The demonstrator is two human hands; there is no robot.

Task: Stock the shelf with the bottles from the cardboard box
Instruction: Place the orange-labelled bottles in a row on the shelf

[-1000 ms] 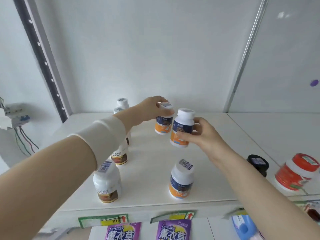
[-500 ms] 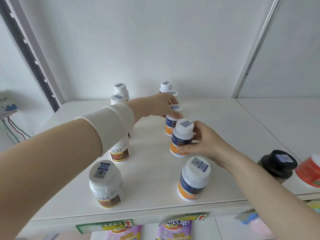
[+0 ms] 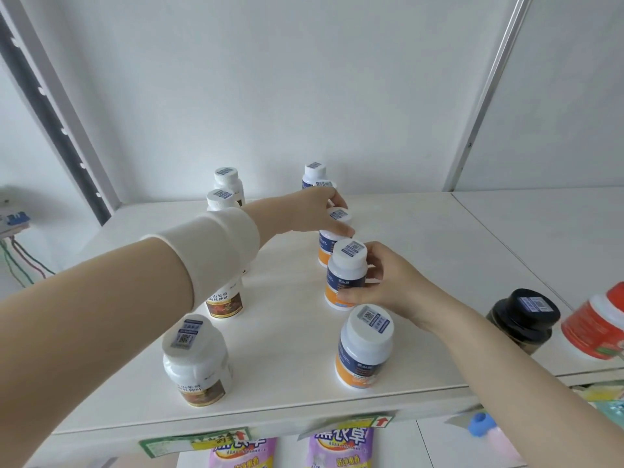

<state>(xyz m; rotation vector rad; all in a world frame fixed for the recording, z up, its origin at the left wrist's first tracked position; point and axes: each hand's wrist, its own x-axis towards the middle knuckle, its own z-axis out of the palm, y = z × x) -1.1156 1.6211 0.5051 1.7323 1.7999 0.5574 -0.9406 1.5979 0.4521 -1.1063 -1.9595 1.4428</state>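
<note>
Two bare hands worked a column of blue-and-orange supplement bottles on a white shelf (image 3: 422, 265). The right hand (image 3: 388, 285) was wrapped around the second bottle (image 3: 345, 275) from the front, thumb low on its label and fingers behind, as it stood upright on the shelf. The left hand (image 3: 317, 212), its wrist in a white band (image 3: 216, 251), gripped the third bottle (image 3: 332, 236) just behind, fingertips over its white cap. A front bottle (image 3: 364, 346) stood free near the shelf edge, and two more stood at the back. Brown-labelled bottles (image 3: 197, 366) lined the left side. A black-lidded jar (image 3: 521, 320) and a red-capped jar (image 3: 597, 327) sat at far right. The cardboard box was out of view.
</note>
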